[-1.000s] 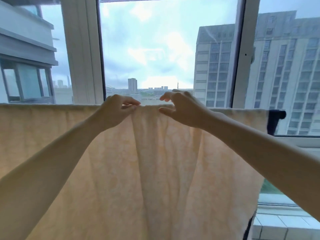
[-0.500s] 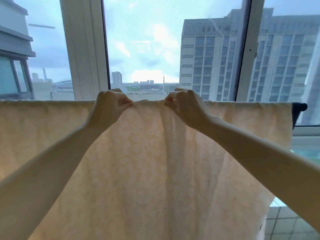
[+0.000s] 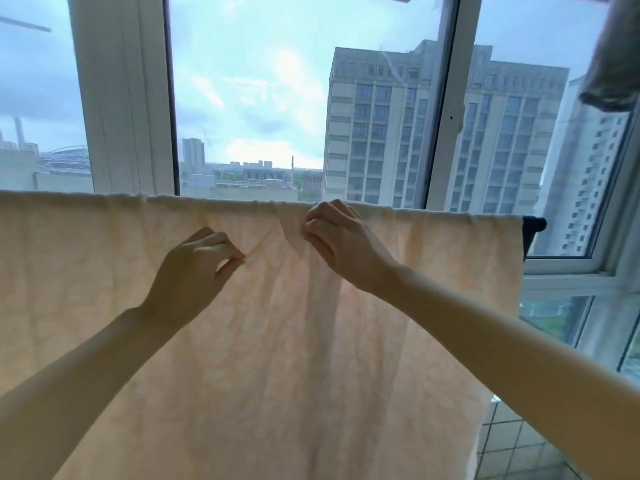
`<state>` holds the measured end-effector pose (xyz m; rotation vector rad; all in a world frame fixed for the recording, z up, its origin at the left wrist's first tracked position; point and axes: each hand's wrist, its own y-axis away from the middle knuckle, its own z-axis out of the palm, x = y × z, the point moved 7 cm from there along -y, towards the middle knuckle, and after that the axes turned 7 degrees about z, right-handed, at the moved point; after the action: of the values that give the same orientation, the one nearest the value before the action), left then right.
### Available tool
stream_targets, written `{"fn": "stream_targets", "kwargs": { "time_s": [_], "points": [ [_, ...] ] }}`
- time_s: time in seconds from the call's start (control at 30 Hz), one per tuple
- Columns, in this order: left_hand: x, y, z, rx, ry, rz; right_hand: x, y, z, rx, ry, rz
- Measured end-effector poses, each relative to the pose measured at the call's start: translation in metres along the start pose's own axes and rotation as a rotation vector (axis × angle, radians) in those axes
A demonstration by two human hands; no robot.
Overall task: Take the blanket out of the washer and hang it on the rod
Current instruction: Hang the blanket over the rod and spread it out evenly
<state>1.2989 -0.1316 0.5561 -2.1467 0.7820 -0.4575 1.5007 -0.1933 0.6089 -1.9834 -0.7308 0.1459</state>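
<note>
Item 1. Blanket (image 3: 277,341): pale peach, draped over the rod (image 3: 535,225) across the middle of the frame and hanging to the bottom edge. Only the rod's dark end showed, at right. Vertical creases gathered at centre, between the hands.

Item 2. Left hand (image 3: 194,271): centre-left, below the rod line. Thumb and fingertips were closed in a narrow pinch on a fold of blanket, probably to draw the bunched cloth leftward.

Item 3. Right hand (image 3: 341,237): centre-right, just under the rod. Fingers were curled and nipping the neighbouring fold, probably to anchor it against that pull.

Item 4. Window frame (image 3: 124,98): white, behind the rod.

Item 5. Grey cloth (image 3: 613,64): upper right corner, kind unclear.

Status: hanging judged done; smoothing remained.
</note>
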Motion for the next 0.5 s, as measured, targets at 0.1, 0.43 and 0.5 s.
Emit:
{"fn": "stream_targets", "kwargs": {
  "time_s": [0.1,0.43,0.5],
  "points": [
    [0.012,0.000,-0.009,-0.004,0.015,0.057,-0.003,0.001,0.001,-0.050,0.025,-0.022],
    [-0.004,-0.031,-0.082,0.301,-0.090,0.045,0.004,-0.040,-0.006,-0.038,0.107,0.181],
    [-0.020,-0.033,-0.082,0.262,-0.108,-0.009,0.006,-0.047,0.001,-0.067,0.075,0.210]
  ]
}}
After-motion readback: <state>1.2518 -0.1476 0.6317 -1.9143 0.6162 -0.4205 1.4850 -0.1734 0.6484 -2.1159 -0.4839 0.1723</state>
